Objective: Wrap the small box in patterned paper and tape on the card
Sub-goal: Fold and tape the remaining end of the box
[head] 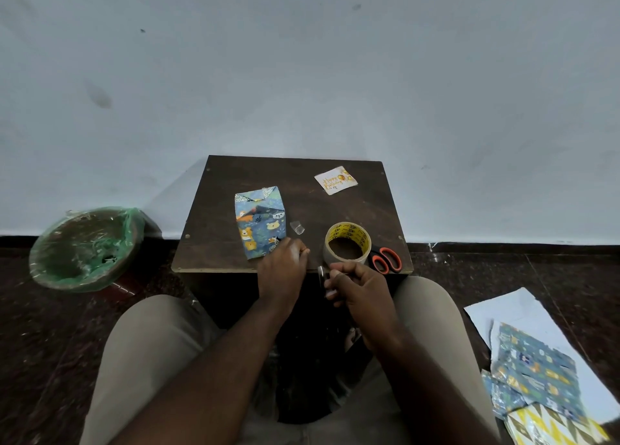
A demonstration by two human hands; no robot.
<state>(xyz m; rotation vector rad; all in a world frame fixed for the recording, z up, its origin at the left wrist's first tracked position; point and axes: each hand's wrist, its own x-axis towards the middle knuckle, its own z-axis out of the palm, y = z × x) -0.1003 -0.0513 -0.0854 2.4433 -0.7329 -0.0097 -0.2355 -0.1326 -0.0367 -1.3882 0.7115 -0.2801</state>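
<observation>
Status: wrapping appears complete; card attachment is pending.

1. The box (pixel 261 223) lies at centre-left of the table (pixel 302 169), fully covered in patterned paper. The far end shows folded triangular flaps. Whether every seam is taped cannot be told.
2. The card (pixel 336 180) lies flat at the upper right of the table, well apart from the box. No tape is visible on it.
3. The left hand (pixel 283 266) rests on the near table edge, at the lower-right corner of the box. Its fingers are tucked under the palm, so its grip cannot be told.
4. The right hand (pixel 360 286), just below the roll (pixel 348 243), pinches a short strip (pixel 322 275) between thumb and fingertips. Whether the strip is attached to the roll cannot be told.
5. The scissors (pixel 385 260) lie touching the right side of the roll. A loose clear scrap (pixel 297 227) lies between box and roll.
6. Off the table: a lined bin (pixel 84 248) at the left of the frame and paper offcuts (pixel 536 377) at the lower right.

Remaining, by judgement: place the card on the box and fix it with the strip.
</observation>
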